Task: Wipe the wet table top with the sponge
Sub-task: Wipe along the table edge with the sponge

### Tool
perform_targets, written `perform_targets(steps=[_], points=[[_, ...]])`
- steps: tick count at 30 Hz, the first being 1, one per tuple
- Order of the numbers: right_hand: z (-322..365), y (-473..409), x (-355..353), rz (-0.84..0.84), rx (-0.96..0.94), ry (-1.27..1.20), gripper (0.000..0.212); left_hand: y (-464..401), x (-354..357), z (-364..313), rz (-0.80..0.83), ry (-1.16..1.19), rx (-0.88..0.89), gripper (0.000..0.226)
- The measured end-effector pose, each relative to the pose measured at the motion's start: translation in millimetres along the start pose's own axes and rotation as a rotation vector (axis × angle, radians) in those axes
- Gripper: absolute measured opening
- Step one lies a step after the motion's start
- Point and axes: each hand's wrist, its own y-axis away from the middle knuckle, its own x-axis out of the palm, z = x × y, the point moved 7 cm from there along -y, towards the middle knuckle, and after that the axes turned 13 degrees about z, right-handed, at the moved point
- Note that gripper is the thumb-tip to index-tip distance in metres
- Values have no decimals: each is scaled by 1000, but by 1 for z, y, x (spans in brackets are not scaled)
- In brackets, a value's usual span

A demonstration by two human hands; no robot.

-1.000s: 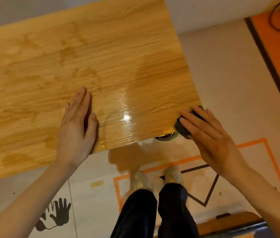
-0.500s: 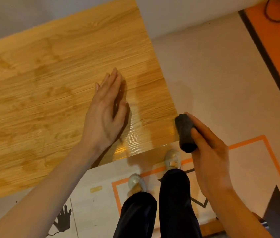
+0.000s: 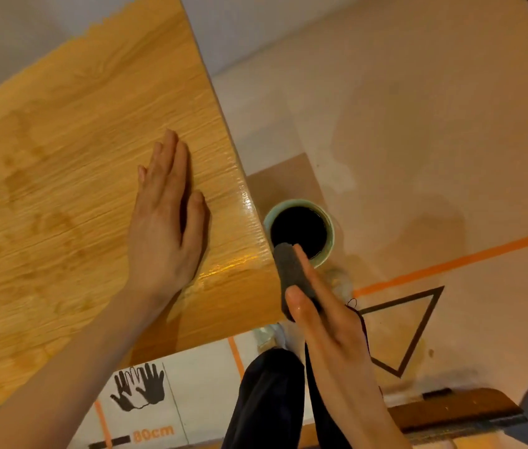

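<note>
The right hand [image 3: 327, 319] has lifted the sponge [image 3: 292, 280] off the table, over a cup [image 3: 330, 233].

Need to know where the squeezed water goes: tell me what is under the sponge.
Under the sponge, held in the right hand, stands a pale green container on the floor beside the table top. Its inside looks dark; its contents cannot be made out, and the sponge covers its near rim.

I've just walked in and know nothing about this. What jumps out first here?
A big wooden table top fills the left, blotched with damp patches and shining wet near its right corner. The left hand lies flat on it, while the right hand holds a dark sponge just past the table's right edge. Below the sponge, on the floor, stands a pale green cup, dark inside.
</note>
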Motion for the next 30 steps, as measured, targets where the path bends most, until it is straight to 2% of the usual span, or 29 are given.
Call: perform_targets(steps=[2,5,8,13,15,19,23,27,30], points=[[-5,5,1,23,42,-43,41,0,1,0,-4,2,-11,55],[3,-7,0,76,38,-56,40,0,1,0,-5,5,-20,55],[16,-46,6,152,29,-58,43,-1,2,0,-3,-1,-36,55],[47,-120,17,177,-19,3,42,-3,4,0,10,-4,-55,55],[43,-113,17,170,-22,-21,42,-3,4,0,20,-8,-56,56],[15,-42,9,147,17,-80,42,-2,4,-1,34,-27,-59,57],[22,-52,11,158,23,64,46,-5,5,-1,41,-36,-68,58],[66,-125,31,153,-123,348,54,-5,5,-1,47,-36,-77,58],[87,-144,44,-15,-250,663,57,-5,6,1,54,-25,-86,58]])
